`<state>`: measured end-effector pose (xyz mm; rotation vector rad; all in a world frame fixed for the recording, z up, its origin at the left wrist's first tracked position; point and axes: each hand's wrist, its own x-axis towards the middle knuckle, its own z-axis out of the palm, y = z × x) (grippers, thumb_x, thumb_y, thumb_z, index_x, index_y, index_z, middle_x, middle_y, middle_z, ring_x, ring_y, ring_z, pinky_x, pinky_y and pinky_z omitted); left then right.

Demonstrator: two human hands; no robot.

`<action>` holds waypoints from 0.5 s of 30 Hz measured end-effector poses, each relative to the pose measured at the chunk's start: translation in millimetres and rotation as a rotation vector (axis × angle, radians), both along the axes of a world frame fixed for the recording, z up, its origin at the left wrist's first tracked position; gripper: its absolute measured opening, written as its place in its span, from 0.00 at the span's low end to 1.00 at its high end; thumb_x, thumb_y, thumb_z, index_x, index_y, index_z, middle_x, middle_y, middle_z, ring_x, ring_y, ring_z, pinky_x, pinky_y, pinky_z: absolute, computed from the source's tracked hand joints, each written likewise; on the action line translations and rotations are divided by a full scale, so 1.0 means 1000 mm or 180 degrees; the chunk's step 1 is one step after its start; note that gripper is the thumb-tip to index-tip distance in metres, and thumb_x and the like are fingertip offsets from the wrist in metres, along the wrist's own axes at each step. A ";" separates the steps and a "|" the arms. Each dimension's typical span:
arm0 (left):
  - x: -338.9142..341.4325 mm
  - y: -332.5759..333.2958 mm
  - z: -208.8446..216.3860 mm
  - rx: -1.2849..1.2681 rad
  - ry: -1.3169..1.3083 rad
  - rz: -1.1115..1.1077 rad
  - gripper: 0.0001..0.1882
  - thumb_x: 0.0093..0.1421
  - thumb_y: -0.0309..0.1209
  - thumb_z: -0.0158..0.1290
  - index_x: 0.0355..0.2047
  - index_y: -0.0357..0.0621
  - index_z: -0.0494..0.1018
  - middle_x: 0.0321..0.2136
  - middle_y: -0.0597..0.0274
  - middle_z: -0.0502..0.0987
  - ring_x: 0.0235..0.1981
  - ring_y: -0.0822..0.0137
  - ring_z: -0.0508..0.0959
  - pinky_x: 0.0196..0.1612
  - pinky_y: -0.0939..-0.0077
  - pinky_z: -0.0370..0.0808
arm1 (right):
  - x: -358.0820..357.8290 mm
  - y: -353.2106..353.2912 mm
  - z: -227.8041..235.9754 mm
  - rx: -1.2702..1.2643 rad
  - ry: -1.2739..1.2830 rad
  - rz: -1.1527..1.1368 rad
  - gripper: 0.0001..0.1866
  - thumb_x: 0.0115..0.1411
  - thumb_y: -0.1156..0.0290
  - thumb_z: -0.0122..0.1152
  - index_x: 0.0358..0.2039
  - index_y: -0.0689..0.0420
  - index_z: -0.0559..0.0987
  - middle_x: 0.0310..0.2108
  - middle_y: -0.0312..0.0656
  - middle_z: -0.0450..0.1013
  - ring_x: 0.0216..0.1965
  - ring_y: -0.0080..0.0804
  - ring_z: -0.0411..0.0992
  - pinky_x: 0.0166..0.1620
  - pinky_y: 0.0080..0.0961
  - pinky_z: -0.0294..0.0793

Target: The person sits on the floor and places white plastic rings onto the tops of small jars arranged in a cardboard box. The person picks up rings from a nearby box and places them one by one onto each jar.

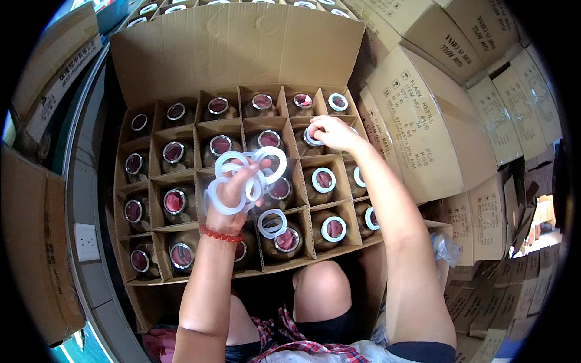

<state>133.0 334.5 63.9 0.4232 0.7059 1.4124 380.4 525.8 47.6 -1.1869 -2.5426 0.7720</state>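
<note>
The person's left hand (pixel 235 187), with a red beaded bracelet (pixel 221 235) around the wrist, is held over the near middle of an opened brown cardboard box (pixel 236 54), its fingers curled around a loose bunch of translucent white flat plastic rings (pixel 282 164) that overlap one another and fan out to both sides of the palm. Two more overlapping white rings (pixel 261 225) show just below the bunch, beside a bottle mouth in the nearest row; whether they hang from the hand or rest there cannot be told. The right hand (pixel 331 132) reaches to the second row from the back, fifth column from the left, its fingers pinched on a single white ring (pixel 311 139) at the mouth of the bottle there. Brown cardboard dividers (pixel 307 236) part the box into four rows of six compartments, with rounded glass bottles (pixel 175 216) standing upright in them, their mouths dark red inside. White rings sit around several mouths on the right side, including those nearest in the fifth column (pixel 344 229), while the mouths farther left show bare silvery rims. Printed cardboard cartons (pixel 423 121) are stacked to the right, and a white wall socket (pixel 86 242) shows at left.
</note>
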 end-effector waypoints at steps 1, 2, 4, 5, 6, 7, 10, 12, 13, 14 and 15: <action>-0.002 -0.001 0.001 -0.0018 0.0012 0.0023 0.08 0.54 0.29 0.57 0.34 0.43 0.72 0.34 0.50 0.79 0.22 0.71 0.76 0.17 0.81 0.70 | 0.001 -0.003 0.005 -0.0322 -0.0004 -0.0098 0.08 0.50 0.71 0.58 0.30 0.60 0.77 0.42 0.48 0.73 0.46 0.45 0.71 0.50 0.32 0.70; -0.003 -0.001 0.001 -0.0008 0.0012 0.0011 0.08 0.54 0.29 0.57 0.33 0.42 0.72 0.34 0.50 0.79 0.22 0.71 0.76 0.17 0.81 0.70 | 0.002 -0.008 0.008 -0.0207 -0.0099 -0.0084 0.08 0.50 0.70 0.59 0.31 0.60 0.77 0.45 0.50 0.71 0.49 0.46 0.69 0.52 0.33 0.68; -0.006 -0.002 0.001 0.0010 0.0014 -0.0012 0.08 0.54 0.29 0.58 0.33 0.42 0.72 0.35 0.51 0.79 0.22 0.71 0.76 0.17 0.81 0.70 | 0.005 -0.019 0.010 0.0022 -0.0282 -0.0055 0.10 0.49 0.70 0.60 0.32 0.59 0.78 0.52 0.52 0.68 0.55 0.48 0.66 0.56 0.33 0.66; -0.006 -0.001 0.001 0.0007 0.0011 -0.0025 0.09 0.54 0.29 0.58 0.33 0.42 0.72 0.35 0.51 0.79 0.22 0.71 0.76 0.17 0.82 0.70 | 0.008 -0.022 0.009 0.0188 -0.0416 0.0017 0.11 0.49 0.71 0.59 0.34 0.58 0.77 0.56 0.53 0.64 0.57 0.49 0.64 0.58 0.34 0.64; -0.005 -0.001 0.000 0.0002 0.0009 -0.0036 0.09 0.54 0.30 0.58 0.33 0.42 0.72 0.35 0.51 0.79 0.22 0.71 0.76 0.17 0.82 0.70 | 0.010 -0.026 0.006 0.0352 -0.0548 0.0090 0.12 0.49 0.72 0.59 0.37 0.57 0.77 0.59 0.53 0.61 0.59 0.50 0.62 0.59 0.34 0.63; -0.005 -0.002 0.000 -0.0004 0.0010 -0.0044 0.09 0.54 0.30 0.58 0.33 0.42 0.72 0.35 0.51 0.79 0.22 0.71 0.76 0.17 0.82 0.70 | 0.010 -0.028 0.004 0.0515 -0.0677 0.0167 0.14 0.49 0.73 0.58 0.39 0.56 0.77 0.62 0.53 0.57 0.61 0.50 0.60 0.61 0.34 0.61; -0.003 -0.001 0.002 -0.0019 -0.0009 -0.0057 0.09 0.54 0.30 0.58 0.34 0.42 0.72 0.35 0.51 0.79 0.22 0.72 0.76 0.17 0.82 0.70 | 0.013 -0.031 -0.002 0.1055 -0.0473 -0.0230 0.10 0.52 0.73 0.59 0.36 0.57 0.78 0.61 0.53 0.59 0.63 0.51 0.58 0.62 0.36 0.60; -0.003 -0.001 0.001 -0.0008 -0.0030 -0.0041 0.09 0.54 0.30 0.58 0.34 0.43 0.72 0.35 0.52 0.79 0.22 0.72 0.76 0.17 0.82 0.70 | 0.010 -0.033 -0.004 0.1901 -0.0363 -0.0327 0.08 0.55 0.71 0.59 0.35 0.58 0.80 0.58 0.51 0.63 0.58 0.49 0.63 0.59 0.36 0.65; -0.004 -0.001 0.001 -0.0003 -0.0041 -0.0033 0.08 0.54 0.30 0.58 0.33 0.43 0.72 0.35 0.52 0.79 0.22 0.72 0.76 0.17 0.82 0.70 | 0.008 -0.034 -0.006 0.1894 -0.0370 -0.0474 0.08 0.55 0.71 0.60 0.35 0.58 0.80 0.56 0.48 0.65 0.56 0.47 0.65 0.57 0.36 0.66; -0.003 -0.001 0.001 -0.0004 -0.0039 -0.0036 0.08 0.54 0.29 0.57 0.33 0.43 0.72 0.35 0.52 0.79 0.22 0.72 0.76 0.17 0.82 0.70 | 0.006 -0.034 -0.008 0.1885 -0.0383 -0.0631 0.09 0.55 0.70 0.60 0.36 0.57 0.80 0.54 0.46 0.67 0.55 0.46 0.66 0.55 0.36 0.68; -0.003 -0.001 0.002 -0.0004 -0.0037 -0.0040 0.08 0.54 0.29 0.57 0.33 0.43 0.72 0.35 0.52 0.79 0.22 0.72 0.76 0.17 0.82 0.70 | 0.004 -0.035 -0.010 0.1875 -0.0397 -0.0788 0.09 0.55 0.70 0.60 0.36 0.57 0.80 0.52 0.44 0.69 0.53 0.44 0.68 0.54 0.36 0.69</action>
